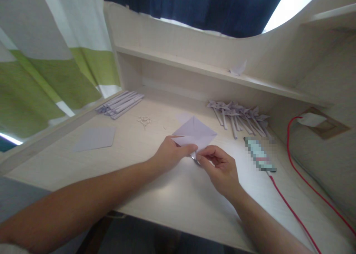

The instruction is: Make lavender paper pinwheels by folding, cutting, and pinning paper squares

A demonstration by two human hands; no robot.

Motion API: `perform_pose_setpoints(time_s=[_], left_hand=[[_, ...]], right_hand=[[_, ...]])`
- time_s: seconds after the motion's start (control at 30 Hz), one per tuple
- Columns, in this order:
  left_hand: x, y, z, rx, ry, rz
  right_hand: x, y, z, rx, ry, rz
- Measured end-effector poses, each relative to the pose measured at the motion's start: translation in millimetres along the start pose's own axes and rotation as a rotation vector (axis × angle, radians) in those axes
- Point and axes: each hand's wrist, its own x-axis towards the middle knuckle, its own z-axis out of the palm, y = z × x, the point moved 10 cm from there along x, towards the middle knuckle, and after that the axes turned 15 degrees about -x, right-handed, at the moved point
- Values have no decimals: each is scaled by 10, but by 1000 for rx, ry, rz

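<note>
A pale lilac folded paper (194, 132) lies on the light wooden desk (167, 194), creased into triangles. My left hand (171, 153) pinches its near left corner, fingers closed on the paper. My right hand (221, 166) pinches the near edge beside it, fingers curled. A small shiny metal object (194, 157) shows between the two hands; what it is I cannot make out.
Several finished paper pinwheels on sticks (239, 116) lie at the back right. A bundle of rolled paper sticks (121, 104) sits back left, a flat lilac sheet (96, 138) to the left, small scraps (144, 120) nearby. A phone (260, 153) with a red cable (292, 209) lies right. A shelf (211, 72) runs behind.
</note>
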Motion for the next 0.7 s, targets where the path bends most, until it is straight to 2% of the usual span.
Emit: perform_pose_setpoints(time_s=[0.7], left_hand=[[8,-52,-29,23,20,-5]], right_hand=[[21,93,-28,62,56,86]])
